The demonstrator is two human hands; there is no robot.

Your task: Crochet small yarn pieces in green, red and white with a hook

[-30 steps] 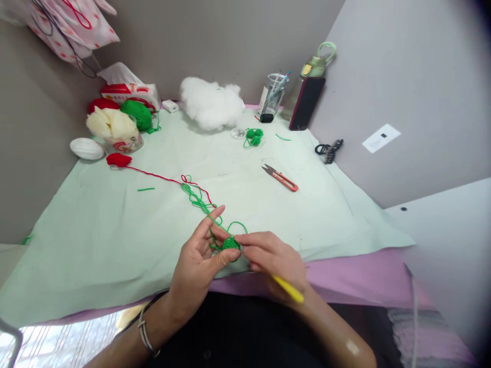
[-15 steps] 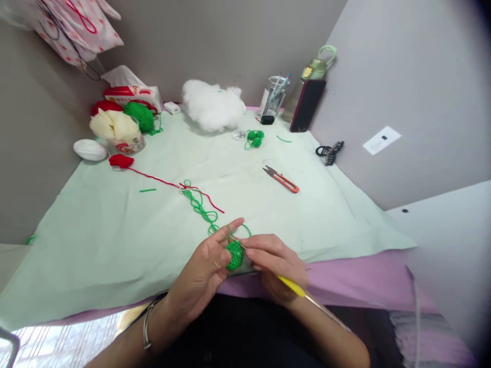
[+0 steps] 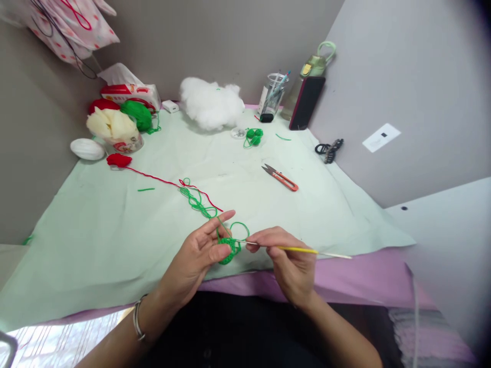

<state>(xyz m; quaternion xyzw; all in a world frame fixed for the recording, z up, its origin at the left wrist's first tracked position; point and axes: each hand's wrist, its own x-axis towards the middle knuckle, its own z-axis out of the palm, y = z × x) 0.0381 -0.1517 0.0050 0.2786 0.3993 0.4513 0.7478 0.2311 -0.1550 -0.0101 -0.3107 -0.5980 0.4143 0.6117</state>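
My left hand (image 3: 205,253) pinches a small round green crochet piece (image 3: 229,251) between thumb and fingers, its index finger stretched out with green yarn (image 3: 222,225) running over it. In my right hand (image 3: 289,255) is a crochet hook (image 3: 295,249) with a yellow grip, lying nearly level. The metal tip of the hook meets the upper edge of the crochet piece, where a loose loop of yarn (image 3: 240,223) stands up. Whether the tip is through a stitch is too small to tell. Loose green strands (image 3: 197,202) trail away from the left hand across the cloth.
Orange thread snips (image 3: 280,177) lie beyond my right hand. Red yarn (image 3: 118,160) trails a strand toward the middle. Along the back are a tissue box (image 3: 132,94), white stuffing (image 3: 210,105), a pen cup (image 3: 272,97), a phone (image 3: 307,104) and a bottle (image 3: 316,66).
The hook has swung from a steep slant to nearly level, and my right hand has turned with it. My left hand and the crochet piece have shifted slightly left and tilted.
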